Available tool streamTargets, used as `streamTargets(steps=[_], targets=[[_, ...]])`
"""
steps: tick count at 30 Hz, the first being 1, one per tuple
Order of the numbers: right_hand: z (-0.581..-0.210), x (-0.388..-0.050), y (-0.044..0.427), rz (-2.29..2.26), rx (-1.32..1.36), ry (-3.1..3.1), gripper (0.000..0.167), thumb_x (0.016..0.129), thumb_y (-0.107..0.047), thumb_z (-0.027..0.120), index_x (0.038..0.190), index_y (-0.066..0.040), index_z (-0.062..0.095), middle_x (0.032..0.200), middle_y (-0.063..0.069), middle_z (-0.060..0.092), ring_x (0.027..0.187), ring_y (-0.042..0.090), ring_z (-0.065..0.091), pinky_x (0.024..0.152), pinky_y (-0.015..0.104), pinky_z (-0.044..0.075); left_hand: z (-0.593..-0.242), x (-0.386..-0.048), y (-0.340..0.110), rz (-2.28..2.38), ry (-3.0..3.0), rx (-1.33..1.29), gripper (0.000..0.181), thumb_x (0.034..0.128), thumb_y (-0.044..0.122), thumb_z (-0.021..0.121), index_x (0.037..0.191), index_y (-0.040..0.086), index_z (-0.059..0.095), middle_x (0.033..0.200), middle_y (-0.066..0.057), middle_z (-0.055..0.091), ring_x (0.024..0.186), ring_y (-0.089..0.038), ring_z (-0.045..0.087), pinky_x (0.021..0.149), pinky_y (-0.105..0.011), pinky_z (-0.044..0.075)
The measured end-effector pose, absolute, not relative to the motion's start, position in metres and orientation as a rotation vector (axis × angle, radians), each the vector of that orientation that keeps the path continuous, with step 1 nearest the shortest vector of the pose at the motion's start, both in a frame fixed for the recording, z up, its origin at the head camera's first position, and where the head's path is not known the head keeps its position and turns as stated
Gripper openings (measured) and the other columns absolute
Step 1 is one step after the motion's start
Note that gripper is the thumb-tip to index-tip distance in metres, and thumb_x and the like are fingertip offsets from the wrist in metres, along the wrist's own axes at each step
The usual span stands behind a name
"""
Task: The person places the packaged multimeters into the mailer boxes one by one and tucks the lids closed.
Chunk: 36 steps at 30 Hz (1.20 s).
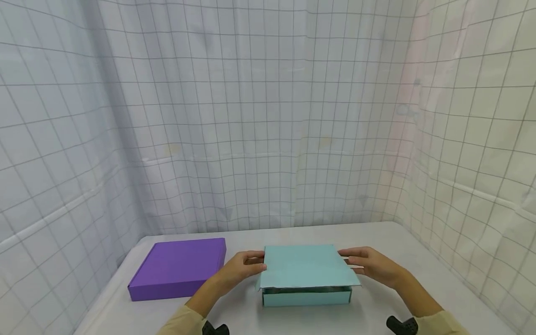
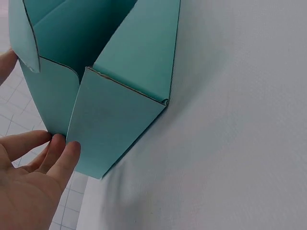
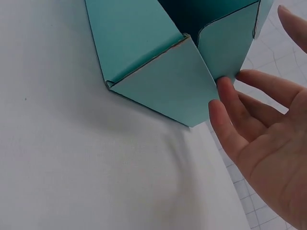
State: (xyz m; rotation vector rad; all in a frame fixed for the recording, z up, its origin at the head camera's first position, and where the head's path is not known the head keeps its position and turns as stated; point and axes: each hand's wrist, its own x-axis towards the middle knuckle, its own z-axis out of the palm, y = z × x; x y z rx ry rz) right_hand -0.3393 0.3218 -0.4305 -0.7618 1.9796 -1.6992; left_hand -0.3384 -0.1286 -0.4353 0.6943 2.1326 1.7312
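A light teal cardboard box (image 1: 310, 266) lies on the table with its lid lowered but not flush; a dark gap runs along the front, above the front wall (image 1: 307, 298). At its left side is my left hand (image 1: 237, 271), with fingertips against the side wall (image 2: 115, 120) and the thumb near the lid's edge (image 2: 24, 38). On the opposite side, my right hand (image 1: 374, 265) touches the other side wall (image 3: 168, 81) with extended fingertips, its thumb apart from the box. Neither hand curls round the box. The inside shows only as dark teal in both wrist views.
A closed purple box (image 1: 180, 265) lies on the white table (image 1: 243, 321), left of the teal one. White grid-patterned curtains (image 1: 268, 116) hang behind the table and along both sides.
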Motion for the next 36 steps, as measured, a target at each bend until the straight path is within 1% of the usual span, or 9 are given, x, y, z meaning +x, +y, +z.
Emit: streamTargets(steps=[4,7,9,11,15,23,26,31,36], targets=[[-0.430,-0.336,0.316,-1.673,-0.707,2.074,0.051,0.108,-0.016,0.053,0.152,0.009,0.042,0.158,0.025,0.038,0.143,0.035,0.042,0.112,0.041,0.042,-0.434,-0.336,-0.129,1.709,2.157,0.679,0.073,0.0980,0.032,0.072,0.152,-0.008,0.042,0.154,-0.024,0.045,0.143,-0.042,0.040,0.114,-0.057,0.035],[-0.429,-0.332,0.313,-1.629,-0.682,2.156,0.055,0.105,-0.018,0.061,0.152,0.007,0.044,0.156,0.025,0.041,0.141,0.038,0.043,0.109,0.039,0.045,-0.435,-0.335,-0.129,1.708,2.175,0.660,0.074,0.0960,0.032,0.075,0.151,-0.007,0.044,0.151,-0.021,0.049,0.141,-0.041,0.042,0.113,-0.057,0.037],[-0.428,-0.330,0.312,-1.609,-0.682,2.189,0.058,0.103,-0.018,0.065,0.151,0.007,0.044,0.156,0.027,0.041,0.142,0.041,0.042,0.108,0.040,0.046,-0.435,-0.334,-0.128,1.718,2.181,0.652,0.073,0.0949,0.030,0.076,0.150,-0.007,0.046,0.149,-0.020,0.051,0.140,-0.041,0.043,0.112,-0.056,0.039],[-0.427,-0.329,0.311,-1.594,-0.698,2.205,0.061,0.102,-0.017,0.067,0.151,0.009,0.043,0.157,0.028,0.039,0.142,0.044,0.039,0.108,0.042,0.046,-0.435,-0.333,-0.127,1.727,2.187,0.641,0.072,0.0938,0.028,0.078,0.149,-0.007,0.047,0.148,-0.019,0.052,0.138,-0.040,0.045,0.110,-0.055,0.041],[-0.427,-0.329,0.310,-1.574,-0.703,2.233,0.063,0.100,-0.018,0.069,0.151,0.008,0.044,0.156,0.026,0.041,0.142,0.045,0.039,0.107,0.045,0.047,-0.436,-0.330,-0.126,1.739,2.185,0.630,0.071,0.0930,0.026,0.079,0.148,-0.008,0.048,0.148,-0.020,0.052,0.138,-0.040,0.045,0.109,-0.054,0.043],[-0.422,-0.323,0.302,-1.557,-0.704,2.339,0.064,0.096,-0.018,0.076,0.149,0.007,0.049,0.152,0.026,0.047,0.137,0.042,0.046,0.098,0.037,0.053,-0.435,-0.323,-0.125,1.714,2.297,0.632,0.061,0.0911,0.023,0.081,0.140,-0.005,0.057,0.143,-0.016,0.057,0.133,-0.040,0.051,0.105,-0.053,0.047],[-0.421,-0.322,0.300,-1.496,-0.715,2.383,0.064,0.096,-0.020,0.077,0.148,0.005,0.051,0.152,0.025,0.047,0.137,0.044,0.045,0.101,0.043,0.051,-0.435,-0.321,-0.124,1.687,2.336,0.621,0.058,0.0898,0.021,0.082,0.136,-0.004,0.060,0.142,-0.015,0.057,0.130,-0.040,0.053,0.102,-0.052,0.050],[-0.421,-0.321,0.299,-1.411,-0.769,2.456,0.065,0.095,-0.023,0.078,0.147,0.005,0.053,0.154,0.024,0.046,0.141,0.050,0.038,0.107,0.056,0.044,-0.436,-0.321,-0.123,1.637,2.387,0.651,0.059,0.0878,0.024,0.083,0.135,-0.004,0.061,0.141,-0.015,0.055,0.127,-0.040,0.055,0.099,-0.053,0.051],[-0.424,-0.322,0.299,-1.352,-0.816,2.498,0.062,0.093,-0.024,0.079,0.143,0.005,0.057,0.155,0.021,0.046,0.144,0.048,0.035,0.109,0.060,0.040,-0.438,-0.321,-0.123,1.607,2.433,0.680,0.060,0.0861,0.025,0.085,0.135,-0.002,0.063,0.137,-0.013,0.055,0.125,-0.039,0.056,0.098,-0.055,0.051]])
